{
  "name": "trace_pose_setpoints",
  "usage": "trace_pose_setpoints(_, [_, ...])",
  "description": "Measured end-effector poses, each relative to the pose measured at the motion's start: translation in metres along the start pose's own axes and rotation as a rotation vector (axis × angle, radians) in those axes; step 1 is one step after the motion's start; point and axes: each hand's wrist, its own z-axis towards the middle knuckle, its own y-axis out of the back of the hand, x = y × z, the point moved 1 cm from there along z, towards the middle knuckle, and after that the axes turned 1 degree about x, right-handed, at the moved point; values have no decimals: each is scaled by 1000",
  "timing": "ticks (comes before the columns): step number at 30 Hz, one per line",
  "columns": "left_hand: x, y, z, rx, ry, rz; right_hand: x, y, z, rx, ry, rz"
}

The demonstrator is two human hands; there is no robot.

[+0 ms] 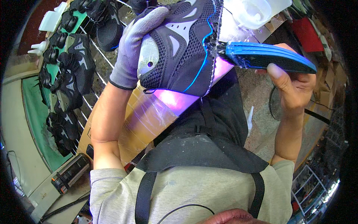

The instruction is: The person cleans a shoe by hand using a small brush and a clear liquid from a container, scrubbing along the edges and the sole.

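My gloved left hand (pixel 130 46) grips a black and grey sports shoe upper (pixel 186 52) from its heel side. A pale shoe last (pixel 148 59) with a small hole fills the upper. White stitching edges its bottom, and a bright blue line runs along its side. My bare right hand (pixel 294 82) holds a brush (pixel 272 58) with a ridged blue and black handle, thumb against the black underside. The brush's dark tip meets or nearly meets the stitched edge; I cannot tell whether they touch.
Several black shoe uppers (pixel 76 63) stand on a rack at the left. A translucent tub (pixel 253 13) sits beyond the brush in bright violet light. Cardboard (pixel 138 127) covers the near bench edge. A red object (pixel 307 33) is at the far right.
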Motion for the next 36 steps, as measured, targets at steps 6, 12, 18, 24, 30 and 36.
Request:
trace_pose_setpoints(6, [3, -4, 4, 131, 23, -115, 4, -8, 2, 41, 80, -73])
trace_pose_setpoints(12, [0, -24, 1, 29, 26, -120, 21, 2, 16, 253, 424, -384])
trace_pose_setpoints(18, [-4, -16, 13, 132, 3, -143, 53, 5, 13, 350, 418, -630])
trace_pose_setpoints(24, [-10, -20, 30, 337, 67, -181, 74, 7, 15, 405, 531, -837])
trace_pose_setpoints(30, [-12, -16, 38, 280, 65, -281, 83, 9, 18, 421, 669, -1030])
trace_pose_setpoints(36, [-11, -5, 49, 234, -17, -177, 81, 6, 19, 349, 810, -1106])
